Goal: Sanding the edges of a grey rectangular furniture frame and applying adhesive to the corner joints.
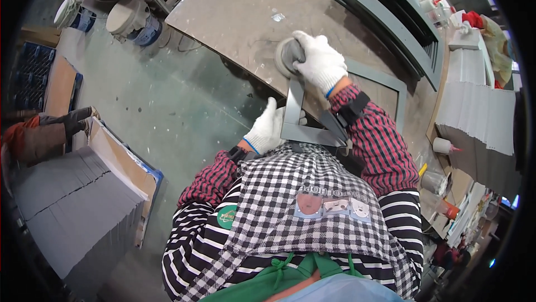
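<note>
My right hand (321, 63), in a white knit glove, is closed round a round grey sanding pad (286, 57), held at the upper end of a grey frame's side bar. That small grey frame (292, 106) juts over the table's near edge, its lower bar close to my apron. My left hand (269, 127), also gloved, grips the frame's left side; some fingers are hidden behind it. Another grey frame (377, 73) lies flat on the table, partly covered by my right forearm.
On the brown table (229, 17), several grey frames (391, 20) are stacked at the far right. Grey panels (474, 115) are piled further right. Buckets (134, 21) stand on the floor at upper left. At left, a person (39, 134) is beside a stack of grey boards (78, 201).
</note>
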A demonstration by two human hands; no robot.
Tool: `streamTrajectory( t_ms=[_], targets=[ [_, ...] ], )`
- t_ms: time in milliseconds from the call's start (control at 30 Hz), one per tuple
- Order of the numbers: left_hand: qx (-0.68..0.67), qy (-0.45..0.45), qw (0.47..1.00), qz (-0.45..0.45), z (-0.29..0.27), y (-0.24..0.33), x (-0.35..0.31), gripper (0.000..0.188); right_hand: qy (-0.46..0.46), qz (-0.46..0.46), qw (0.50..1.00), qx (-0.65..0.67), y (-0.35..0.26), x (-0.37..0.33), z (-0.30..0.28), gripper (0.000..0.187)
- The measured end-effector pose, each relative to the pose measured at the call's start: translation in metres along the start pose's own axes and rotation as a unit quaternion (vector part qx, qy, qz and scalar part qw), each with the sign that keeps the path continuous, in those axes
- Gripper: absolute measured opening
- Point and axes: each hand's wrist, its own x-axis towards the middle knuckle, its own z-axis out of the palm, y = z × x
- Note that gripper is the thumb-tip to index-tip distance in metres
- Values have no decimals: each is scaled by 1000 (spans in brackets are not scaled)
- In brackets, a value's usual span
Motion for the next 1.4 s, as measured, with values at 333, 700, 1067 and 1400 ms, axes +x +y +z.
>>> streamTrajectory(
  t_ms=[333, 700, 1067, 1400],
  targets=[
    [-144, -31, 989, 24, 7, -4, -15, 104, -130, -174, 976, -31, 6, -101, 14, 48],
    [-132, -17, 991, 18, 5, -3, -18, 109, -140, -169, 973, -68, -4, -129, 18, 42],
    [-176, -176, 969, 5, -15, -9, 3, 110, -68, -100, 993, -12, 49, -179, -2, 33],
    [28, -32, 997, 62, -7, -5, 11, 42, -88, 6, 995, 53, 93, -183, 43, 46]
  ],
)
